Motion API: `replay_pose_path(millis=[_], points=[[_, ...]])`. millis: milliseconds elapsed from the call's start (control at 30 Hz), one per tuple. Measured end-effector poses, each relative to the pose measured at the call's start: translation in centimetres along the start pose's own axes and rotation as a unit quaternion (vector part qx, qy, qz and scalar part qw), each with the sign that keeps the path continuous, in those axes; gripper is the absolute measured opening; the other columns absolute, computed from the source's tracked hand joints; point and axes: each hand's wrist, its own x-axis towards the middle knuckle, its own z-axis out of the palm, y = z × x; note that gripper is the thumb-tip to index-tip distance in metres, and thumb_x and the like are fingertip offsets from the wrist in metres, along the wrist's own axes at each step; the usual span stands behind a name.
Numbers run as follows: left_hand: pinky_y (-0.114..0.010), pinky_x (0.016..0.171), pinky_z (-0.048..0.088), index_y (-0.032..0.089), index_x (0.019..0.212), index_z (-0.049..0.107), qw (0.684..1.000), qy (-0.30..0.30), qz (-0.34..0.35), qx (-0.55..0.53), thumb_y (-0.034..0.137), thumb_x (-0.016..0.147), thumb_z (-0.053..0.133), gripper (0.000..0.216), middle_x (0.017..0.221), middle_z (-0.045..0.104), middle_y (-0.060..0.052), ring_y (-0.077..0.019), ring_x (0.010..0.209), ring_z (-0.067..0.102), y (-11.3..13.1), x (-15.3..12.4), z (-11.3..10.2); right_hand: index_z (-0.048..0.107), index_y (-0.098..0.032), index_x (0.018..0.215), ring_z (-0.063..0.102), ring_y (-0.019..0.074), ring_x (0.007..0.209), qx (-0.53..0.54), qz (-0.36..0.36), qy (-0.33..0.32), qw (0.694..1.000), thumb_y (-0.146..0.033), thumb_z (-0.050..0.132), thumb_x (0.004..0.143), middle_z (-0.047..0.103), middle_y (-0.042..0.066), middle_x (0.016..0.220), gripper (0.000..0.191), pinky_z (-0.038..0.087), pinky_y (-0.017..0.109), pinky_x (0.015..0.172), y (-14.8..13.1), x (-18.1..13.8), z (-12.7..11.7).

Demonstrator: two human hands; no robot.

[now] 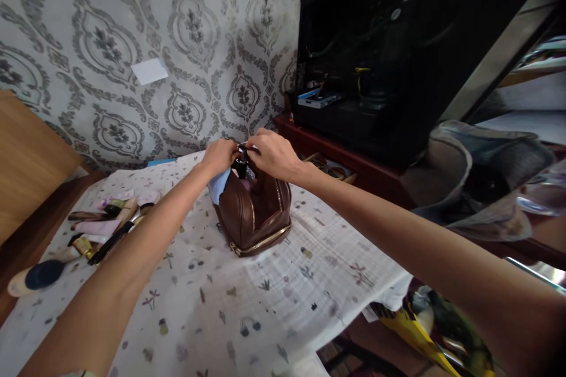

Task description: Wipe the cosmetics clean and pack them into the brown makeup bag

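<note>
A brown leather zip bag [234,212] stands upright on the cloth-covered table, its top unzipped and gaping. Dark and shiny items inside it are too shadowed to name. At the bag's far end, my left hand [220,157] is closed, and a light blue cloth [218,187] hangs from under it along the bag's left side. My right hand [275,155] has its fingers curled on the far rim beside the left. Between the fingertips shows a small dark piece with a metallic glint; its kind is unclear.
On the left lie makeup tubes and brushes [95,228] and a hairbrush [38,277]. The patterned white cloth [212,318] covers the table. A black television [375,59] stands back right, with a denim item [481,177] nearby. Patterned wallpaper [190,29] rises behind.
</note>
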Motion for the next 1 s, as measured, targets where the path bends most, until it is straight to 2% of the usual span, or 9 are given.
replay_pose_path(millis=[100, 200, 300, 400, 533, 667, 767, 867, 1000], points=[[-0.031, 0.073, 0.044, 0.019, 0.089, 0.075, 0.991, 0.105, -0.014, -0.083, 0.033, 0.098, 0.053, 0.028, 0.085, 0.075, -0.008, -0.0238, 0.082, 0.067, -0.5, -1.2, -0.1, 0.073, -0.016, 0.106, 0.063, 0.0260, 0.106, 0.048, -0.025, 0.043, 0.998, -0.018, 0.050, 0.095, 0.068, 0.013, 0.113, 0.026, 0.050, 0.035, 0.087, -0.1, -0.8, 0.1], [-0.029, 0.074, 0.043, 0.018, 0.085, 0.072, 0.955, 0.239, -0.022, -0.177, 0.034, 0.100, 0.051, 0.031, 0.079, 0.072, -0.004, -0.0193, 0.075, 0.063, -1.1, -4.0, 0.0, 0.072, -0.015, 0.106, 0.063, 0.0244, 0.104, 0.119, -0.090, 0.106, 0.983, -0.018, 0.049, 0.095, 0.067, 0.012, 0.112, 0.026, 0.051, 0.037, 0.090, -0.8, -2.5, 0.5], [-0.027, 0.077, 0.044, 0.019, 0.091, 0.068, 0.930, 0.289, -0.029, -0.224, 0.035, 0.103, 0.046, 0.030, 0.084, 0.071, -0.003, -0.0174, 0.078, 0.062, -1.5, -8.7, 0.8, 0.070, -0.017, 0.111, 0.063, 0.0252, 0.108, 0.178, -0.167, 0.161, 0.956, -0.018, 0.049, 0.097, 0.068, 0.013, 0.116, 0.026, 0.053, 0.040, 0.093, -2.6, -5.3, 1.0], [-0.030, 0.089, 0.046, 0.019, 0.107, 0.065, 0.937, 0.257, -0.047, -0.231, 0.032, 0.105, 0.038, 0.029, 0.102, 0.070, -0.007, -0.0193, 0.096, 0.063, -1.6, -14.5, 2.8, 0.067, -0.020, 0.120, 0.063, 0.0248, 0.110, 0.221, -0.216, 0.178, 0.934, -0.017, 0.045, 0.100, 0.068, 0.012, 0.117, 0.030, 0.055, 0.043, 0.095, -5.0, -8.6, 1.8], [-0.041, 0.105, 0.044, 0.017, 0.128, 0.059, 0.978, 0.093, 0.003, -0.186, 0.035, 0.101, 0.046, 0.035, 0.124, 0.064, -0.013, -0.0270, 0.119, 0.056, -2.1, -21.5, 6.9, 0.065, -0.020, 0.125, 0.064, 0.0228, 0.105, 0.262, -0.300, 0.142, 0.906, -0.010, 0.045, 0.099, 0.070, 0.012, 0.115, 0.034, 0.057, 0.040, 0.092, -8.3, -12.4, 4.2], [-0.051, 0.109, 0.041, 0.019, 0.134, 0.056, 0.986, 0.020, 0.018, -0.162, 0.033, 0.095, 0.056, 0.042, 0.143, 0.052, -0.016, -0.0326, 0.135, 0.045, -3.4, -25.3, 9.8, 0.062, -0.019, 0.131, 0.064, 0.0259, 0.107, 0.279, -0.335, 0.069, 0.897, -0.010, 0.044, 0.098, 0.068, 0.014, 0.117, 0.039, 0.059, 0.045, 0.092, -10.8, -13.9, 8.3], [-0.043, 0.101, 0.047, 0.019, 0.110, 0.064, 0.979, 0.045, -0.009, -0.199, 0.023, 0.095, 0.050, 0.021, 0.120, 0.063, -0.013, -0.0275, 0.118, 0.055, -4.2, -26.0, 10.0, 0.059, -0.020, 0.135, 0.060, 0.0283, 0.118, 0.302, -0.272, 0.002, 0.913, -0.014, 0.047, 0.095, 0.064, 0.015, 0.125, 0.041, 0.056, 0.049, 0.099, -12.0, -13.7, 11.4], [-0.034, 0.084, 0.051, 0.020, 0.089, 0.061, 0.967, 0.080, -0.090, -0.227, 0.026, 0.095, 0.050, 0.014, 0.095, 0.065, -0.008, -0.0225, 0.093, 0.060, -4.8, -26.2, 9.3, 0.056, -0.016, 0.137, 0.057, 0.0294, 0.124, 0.331, -0.193, -0.048, 0.922, -0.016, 0.051, 0.092, 0.059, 0.017, 0.130, 0.045, 0.051, 0.052, 0.106, -12.8, -12.8, 13.6], [-0.029, 0.071, 0.047, 0.021, 0.083, 0.057, 0.946, 0.122, -0.201, -0.222, 0.031, 0.095, 0.050, 0.017, 0.075, 0.062, -0.001, -0.0178, 0.071, 0.059, -6.1, -27.1, 8.6, 0.052, -0.017, 0.138, 0.059, 0.0290, 0.121, 0.365, -0.125, -0.089, 0.918, -0.022, 0.054, 0.092, 0.060, 0.016, 0.126, 0.047, 0.051, 0.052, 0.104, -14.3, -11.4, 15.5]])
